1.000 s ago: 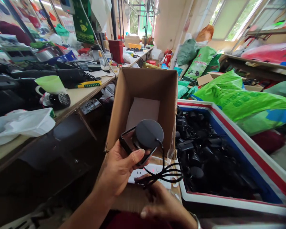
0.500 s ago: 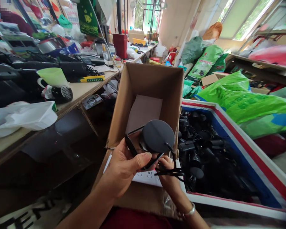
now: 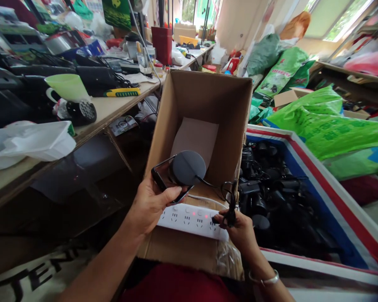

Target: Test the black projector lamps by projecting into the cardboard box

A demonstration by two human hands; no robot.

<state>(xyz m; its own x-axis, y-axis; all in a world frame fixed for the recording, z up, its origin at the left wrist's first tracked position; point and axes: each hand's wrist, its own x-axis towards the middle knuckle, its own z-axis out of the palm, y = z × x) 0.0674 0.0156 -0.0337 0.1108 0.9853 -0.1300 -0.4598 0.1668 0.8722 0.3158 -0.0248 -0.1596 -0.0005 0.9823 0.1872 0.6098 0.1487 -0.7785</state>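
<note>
My left hand (image 3: 153, 203) grips the black frame of a corded device with a round, flat dark-grey face (image 3: 190, 167); its exact kind I cannot make out. The device is over the near end of an open cardboard box (image 3: 204, 94). A black cord (image 3: 229, 199) runs from it, bunched, to my right hand (image 3: 239, 228). Those fingers are closed on the cord's plug (image 3: 216, 219), at the right end of a white power strip (image 3: 179, 217). Whether the plug sits in a socket I cannot tell. Red lights glow on the strip, which lies on the box's near flap.
At right, a bin with a red, white and blue rim (image 3: 318, 178) holds many black corded devices. The workbench (image 3: 110, 113) at left carries a green cup (image 3: 67, 87), a yellow-handled tool (image 3: 122, 92) and a white tray (image 3: 47, 140). Green bags (image 3: 330, 117) lie behind the bin.
My right hand has moved away from the device, right and down, bringing the plug to the strip's right end. The cord now stretches between my hands. The device has shifted left.
</note>
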